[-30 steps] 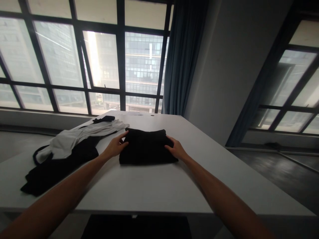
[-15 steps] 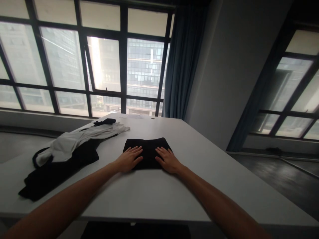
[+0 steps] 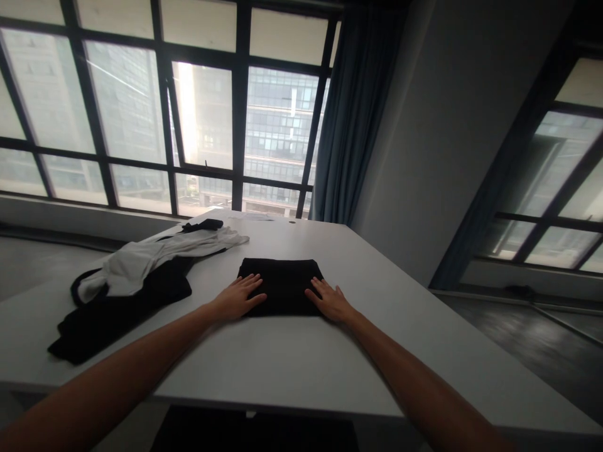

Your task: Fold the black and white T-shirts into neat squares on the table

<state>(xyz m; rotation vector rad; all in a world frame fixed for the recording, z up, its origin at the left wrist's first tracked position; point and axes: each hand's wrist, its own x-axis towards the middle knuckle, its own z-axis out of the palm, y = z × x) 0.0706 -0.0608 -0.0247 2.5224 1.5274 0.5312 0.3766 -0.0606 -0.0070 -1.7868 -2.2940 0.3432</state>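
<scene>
A black garment, folded into a flat rectangle (image 3: 285, 287), lies on the white table (image 3: 277, 358) in front of me. Its exact kind cannot be made out. My left hand (image 3: 238, 297) rests on its left side with the fingers stretched out and the thumb pointing inward. On the right side, my right hand (image 3: 330, 300) lies the same way, fingers apart and pressed lightly on the cloth. Neither hand grasps the fabric. Between the hands the middle of the folded cloth shows, fairly smooth.
Left of the folded garment lies a loose heap of clothes: a white garment (image 3: 136, 263) over black clothing (image 3: 117, 320). A sheet of paper (image 3: 257, 217) lies at the table's far end. Beyond stand windows and a blue curtain (image 3: 346, 125); a grey wall rises on the right.
My hands have moved apart, toward the garment's left and right edges. Its far edge, uneven before, now looks straighter and flatter. The view has shifted slightly.
</scene>
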